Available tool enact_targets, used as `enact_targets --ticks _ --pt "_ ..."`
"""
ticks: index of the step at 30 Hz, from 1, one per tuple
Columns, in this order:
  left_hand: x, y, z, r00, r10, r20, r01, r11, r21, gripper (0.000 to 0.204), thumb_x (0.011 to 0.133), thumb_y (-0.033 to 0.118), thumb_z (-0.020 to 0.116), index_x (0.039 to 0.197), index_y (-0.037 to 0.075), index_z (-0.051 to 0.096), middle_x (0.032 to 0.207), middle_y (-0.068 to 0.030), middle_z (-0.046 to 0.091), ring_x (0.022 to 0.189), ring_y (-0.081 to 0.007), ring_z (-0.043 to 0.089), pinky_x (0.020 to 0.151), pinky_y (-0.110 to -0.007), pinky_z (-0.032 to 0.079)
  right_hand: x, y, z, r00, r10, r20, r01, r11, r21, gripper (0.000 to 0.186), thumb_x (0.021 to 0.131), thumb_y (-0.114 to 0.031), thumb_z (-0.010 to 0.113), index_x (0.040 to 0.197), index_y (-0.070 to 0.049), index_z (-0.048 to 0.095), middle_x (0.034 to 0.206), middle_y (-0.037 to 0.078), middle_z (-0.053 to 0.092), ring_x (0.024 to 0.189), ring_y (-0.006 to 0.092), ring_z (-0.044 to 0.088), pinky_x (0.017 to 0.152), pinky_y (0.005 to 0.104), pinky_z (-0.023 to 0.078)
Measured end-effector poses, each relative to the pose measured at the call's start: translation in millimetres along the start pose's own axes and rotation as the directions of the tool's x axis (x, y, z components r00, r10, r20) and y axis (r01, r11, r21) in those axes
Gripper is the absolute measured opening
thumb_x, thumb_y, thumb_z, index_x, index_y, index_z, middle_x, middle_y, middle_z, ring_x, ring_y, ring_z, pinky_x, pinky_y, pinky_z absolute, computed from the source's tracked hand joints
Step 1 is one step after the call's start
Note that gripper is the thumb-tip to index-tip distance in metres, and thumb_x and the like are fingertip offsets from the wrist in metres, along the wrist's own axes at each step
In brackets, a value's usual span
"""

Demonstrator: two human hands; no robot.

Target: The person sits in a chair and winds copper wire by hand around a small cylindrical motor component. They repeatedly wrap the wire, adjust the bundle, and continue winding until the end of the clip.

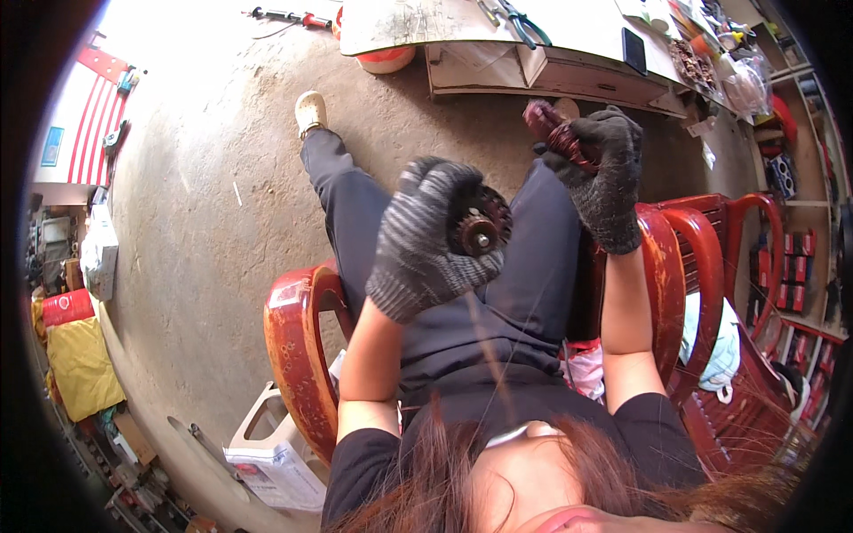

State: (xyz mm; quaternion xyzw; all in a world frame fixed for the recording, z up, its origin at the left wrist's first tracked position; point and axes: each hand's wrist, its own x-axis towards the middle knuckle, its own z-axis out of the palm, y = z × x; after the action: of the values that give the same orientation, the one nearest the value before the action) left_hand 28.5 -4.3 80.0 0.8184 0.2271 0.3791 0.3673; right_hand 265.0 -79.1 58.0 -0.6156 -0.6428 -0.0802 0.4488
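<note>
My left hand (425, 233), in a grey striped knit glove, is closed around a dark round gear-like metal part (480, 233) with a toothed rim and a bright shaft end at its centre. It is held up above my lap. Farther to the right, my right hand (606, 169) wears a dark knit glove. Its fingers wrap round a dark red bundle (565, 139) that looks wound or stranded; its exact kind is not plain. The two held things are apart. Glove fingers hide part of each.
A worktable (400, 22) ahead bears pliers (524, 22), a dark phone (634, 51) and clutter. Red wooden chair arms (298, 355) flank me. A plastic stool (267, 426) stands at my left, shelves (804, 204) at the right. A soldering-iron-like tool (289, 18) lies far left.
</note>
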Motion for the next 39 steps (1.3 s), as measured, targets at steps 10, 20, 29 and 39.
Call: enact_targets --ticks 10,20,29,39 --pt "37.6 1.8 -25.5 0.976 0.088 0.200 -0.058 0.987 -0.152 0.062 0.055 0.008 0.081 0.112 0.002 0.058 0.097 -0.0083 0.060 0.094 -0.0222 0.060 0.084 -0.032 0.049 -18.0 -46.6 7.2 0.827 -0.327 0.457 0.169 0.920 0.352 0.029 0.069 -0.015 0.080 0.090 -0.009 0.061 0.087 0.005 0.055 0.086 0.0245 0.054 0.092 0.0432 0.043" --pt "17.7 -53.1 7.7 0.850 -0.445 0.284 0.459 0.359 -0.812 0.036 0.078 0.012 0.069 0.108 -0.001 0.054 0.090 -0.0098 0.062 0.073 -0.0142 0.059 0.061 -0.026 0.050 -2.2 -62.9 -13.5 0.973 -0.178 0.149 0.002 0.650 0.760 0.056 0.064 -0.039 0.086 0.100 -0.007 0.056 0.087 0.005 0.053 0.085 0.0252 0.052 0.083 0.0407 0.042" --pt "-2.0 -58.4 46.8 0.430 -0.746 0.509 0.244 -0.446 -0.861 0.021 0.088 0.029 0.062 0.097 0.009 0.061 0.086 -0.0071 0.065 0.070 -0.0232 0.060 0.053 -0.028 0.048 -25.6 -50.8 -1.4 0.814 0.576 0.072 -0.132 0.063 0.989 0.043 0.091 -0.026 0.060 0.125 0.001 0.052 0.124 0.021 0.055 0.116 0.0333 0.053 0.105 0.0479 0.038" --pt "-15.2 5.0 14.8 0.705 -0.578 0.412 0.589 0.153 -0.793 0.055 0.064 0.005 0.082 0.110 0.001 0.053 0.101 -0.0091 0.060 0.093 -0.0179 0.060 0.080 -0.031 0.052 0.0 -2.7 14.6 0.927 0.112 -0.359 -0.117 0.993 0.008 0.043 0.073 -0.020 0.082 0.106 -0.005 0.058 0.101 0.009 0.058 0.088 0.0227 0.058 0.081 0.0339 0.047"
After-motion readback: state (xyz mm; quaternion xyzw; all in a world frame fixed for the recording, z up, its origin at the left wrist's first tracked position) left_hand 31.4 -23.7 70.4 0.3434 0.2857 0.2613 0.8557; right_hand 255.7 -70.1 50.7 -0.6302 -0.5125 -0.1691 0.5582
